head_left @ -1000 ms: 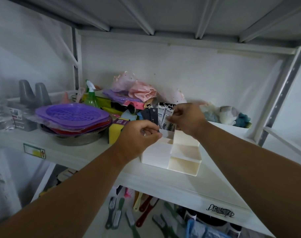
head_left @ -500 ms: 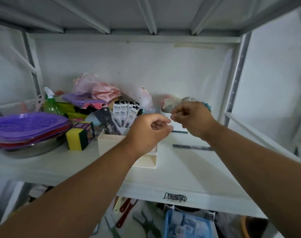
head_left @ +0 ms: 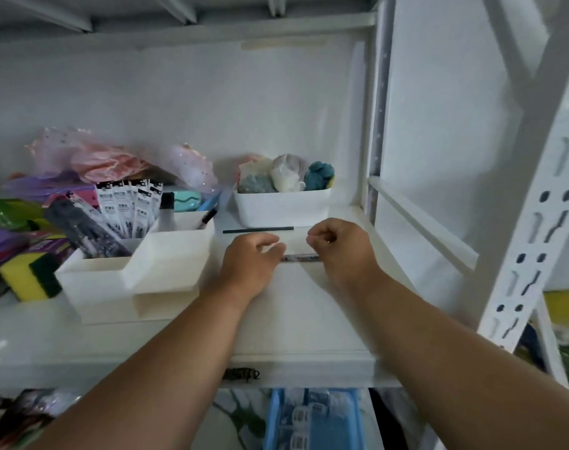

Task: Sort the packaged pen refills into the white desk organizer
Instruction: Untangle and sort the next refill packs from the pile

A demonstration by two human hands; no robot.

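Note:
A thin pen refill pack (head_left: 299,258) lies flat on the white shelf (head_left: 296,319), between my two hands. My left hand (head_left: 250,259) has its fingers curled at the pack's left end. My right hand (head_left: 340,246) curls over the right end, and both ends are hidden under my fingers. To the left stands the white desk organizer (head_left: 130,274), with several white refill packs (head_left: 129,207) upright in its rear compartment and dark packs (head_left: 88,232) leaning beside them. A dark strip (head_left: 259,229) lies on the shelf just beyond my hands.
A white bin (head_left: 281,206) of soft bundles sits at the back. A yellow-green sponge (head_left: 30,277), purple trays and pink bags crowd the left. The shelf upright (head_left: 377,125) and a perforated post (head_left: 536,222) bound the right side. A blue crate (head_left: 315,417) sits below.
My view has swung right and the organizer now sits at the left. Both hands have dropped from above the organizer to the thin pack lying on the shelf.

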